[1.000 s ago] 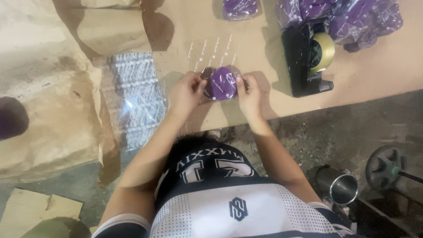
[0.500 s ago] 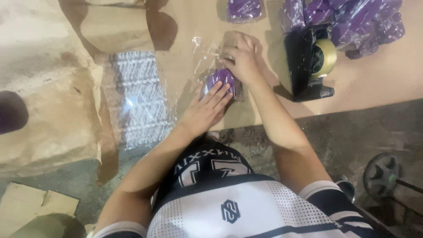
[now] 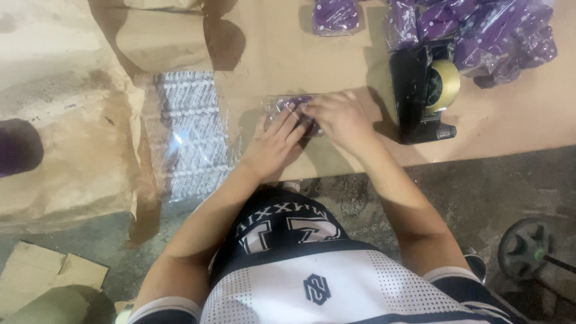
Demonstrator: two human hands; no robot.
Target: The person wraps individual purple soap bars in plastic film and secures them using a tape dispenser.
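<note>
From the head view, both hands lie flat and close together on the tabletop [image 3: 510,129], the left hand [image 3: 277,141] and right hand [image 3: 339,117] pressing a purple item [image 3: 294,103] inside a clear bag [image 3: 273,108]. Firm, even pressure should flatten the film best. A tape dispenser [image 3: 423,90] stands just right.

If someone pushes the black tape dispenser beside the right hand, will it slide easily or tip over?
The black tape dispenser looks blocky with a long flat base, so it probably resists tipping. It lies on smooth brown paper, so a firm push might slide it. Its bulk suggests it is fairly heavy for its size. The right hand is not touching it.
</note>
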